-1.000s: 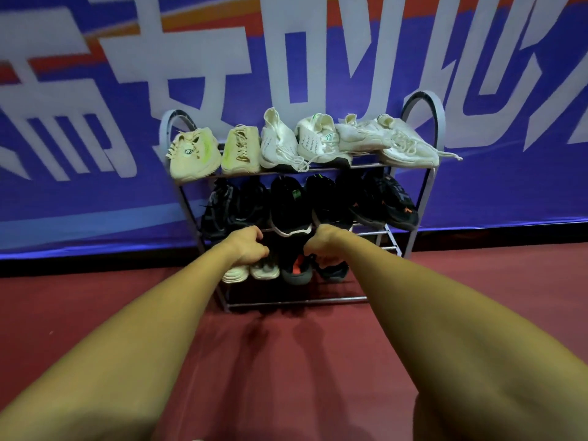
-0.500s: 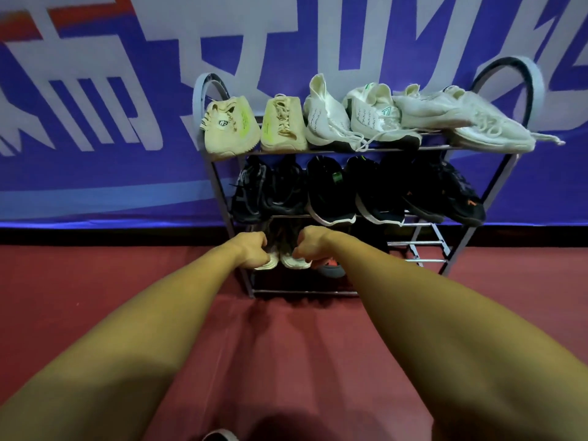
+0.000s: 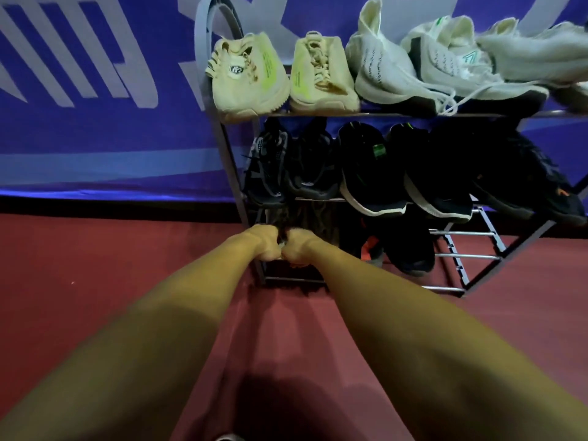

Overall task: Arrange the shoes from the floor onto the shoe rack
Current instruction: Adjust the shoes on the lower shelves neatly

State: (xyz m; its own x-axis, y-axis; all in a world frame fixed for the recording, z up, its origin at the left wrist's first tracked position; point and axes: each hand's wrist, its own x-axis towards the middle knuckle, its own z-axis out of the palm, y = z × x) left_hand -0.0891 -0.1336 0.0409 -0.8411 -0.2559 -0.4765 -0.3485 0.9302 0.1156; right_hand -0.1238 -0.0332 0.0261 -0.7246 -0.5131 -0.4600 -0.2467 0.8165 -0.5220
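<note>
Both hands are bunched into fists at the front of the lowest shelf, knuckles up and fingers curled under out of sight. The left hand point(image 3: 265, 243) and right hand point(image 3: 300, 249) touch side by side, and a pale sliver shows between them. Whether either grip has hold of anything cannot be told.

They sit at the left end of the shoe rack point(image 3: 464, 256), a grey metal frame with three tilted shelves that stands on the red floor point(image 3: 95, 265) against a blue banner point(image 3: 95, 122) with large white lettering.

At 12 o'clock from the hands, just behind the knuckles, a shadowed brownish pair point(image 3: 315, 218) lies on the lowest shelf. Its toes are covered by the hands. At 3 o'clock from the hands, on the same shelf, rest dark shoes point(image 3: 407, 246), one with an orange patch. Past them, also toward 3 o'clock, the shelf rails are bare.

On the middle shelf, black shoes point(image 3: 366, 167) are packed in a row, toes pointing down toward the front, and some have pale sole edges. On the top shelf, at 12 o'clock from the hands, sits a cream pair point(image 3: 251, 74) with yellow-green marks. At 1 o'clock is a white pair point(image 3: 381, 65) with loose laces hanging over the shelf edge. More white shoes point(image 3: 541, 55) run off the right edge of the view, blurred.

Both bare forearms reach in from 6 o'clock, and a dark shadow lies on the floor between them.
</note>
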